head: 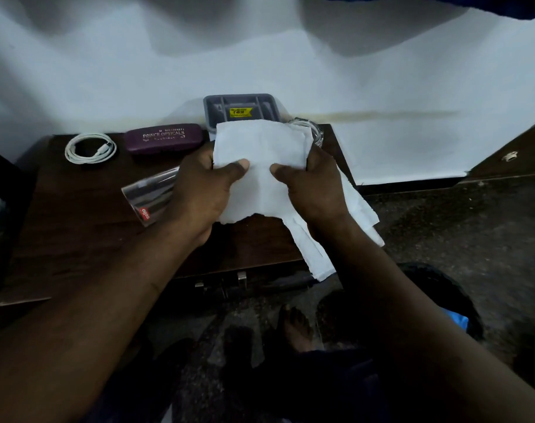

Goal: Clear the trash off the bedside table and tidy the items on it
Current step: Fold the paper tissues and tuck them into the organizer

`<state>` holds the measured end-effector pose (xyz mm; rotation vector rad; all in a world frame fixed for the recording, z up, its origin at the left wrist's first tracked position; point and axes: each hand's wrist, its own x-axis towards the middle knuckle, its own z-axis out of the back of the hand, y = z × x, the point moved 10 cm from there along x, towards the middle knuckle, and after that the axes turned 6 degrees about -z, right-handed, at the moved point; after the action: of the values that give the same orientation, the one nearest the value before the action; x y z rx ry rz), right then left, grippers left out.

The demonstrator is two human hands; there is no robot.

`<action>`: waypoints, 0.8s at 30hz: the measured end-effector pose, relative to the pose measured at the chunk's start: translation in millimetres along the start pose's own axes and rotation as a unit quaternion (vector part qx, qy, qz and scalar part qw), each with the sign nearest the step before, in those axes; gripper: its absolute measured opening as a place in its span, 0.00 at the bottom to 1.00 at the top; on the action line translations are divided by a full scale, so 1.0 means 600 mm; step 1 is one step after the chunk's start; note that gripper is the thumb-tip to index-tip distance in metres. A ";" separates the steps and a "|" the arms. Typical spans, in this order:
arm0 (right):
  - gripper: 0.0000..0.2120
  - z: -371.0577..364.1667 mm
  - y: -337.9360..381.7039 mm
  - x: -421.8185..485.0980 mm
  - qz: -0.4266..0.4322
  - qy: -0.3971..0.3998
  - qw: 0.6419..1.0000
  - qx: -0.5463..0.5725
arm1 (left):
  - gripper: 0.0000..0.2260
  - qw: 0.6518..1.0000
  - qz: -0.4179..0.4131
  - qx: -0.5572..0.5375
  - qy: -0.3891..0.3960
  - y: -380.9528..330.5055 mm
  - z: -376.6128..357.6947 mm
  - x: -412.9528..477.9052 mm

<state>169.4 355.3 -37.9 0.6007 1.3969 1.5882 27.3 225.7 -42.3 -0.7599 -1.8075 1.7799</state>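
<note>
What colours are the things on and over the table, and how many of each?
White: 2, coiled cable and tissue paper
Purple: 1, glasses case
Grey: 1, tray
Clear: 2, plastic packet and glass dish
Total: 6

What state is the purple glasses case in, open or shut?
Shut: the purple glasses case lies flat on the bedside table, lid closed with no gap showing.

A bedroom: dark wooden bedside table against white wall.
</note>
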 end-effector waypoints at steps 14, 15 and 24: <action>0.32 -0.023 -0.010 -0.008 -0.009 -0.023 0.995 -0.101 | 0.13 0.999 0.020 0.026 0.001 0.028 0.004 -0.003; 0.35 -0.028 -0.015 -0.010 -0.015 -0.017 0.994 -0.107 | 0.19 0.999 0.018 0.039 0.023 0.030 -0.003 -0.005; 0.23 -0.019 -0.034 -0.001 -0.036 -0.029 0.987 -0.151 | 0.21 0.993 0.034 0.110 -0.041 0.033 0.019 -0.008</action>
<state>166.8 347.9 -59.9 0.4058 1.0940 1.6686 23.9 214.1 -62.5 -0.6755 -1.6183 2.0408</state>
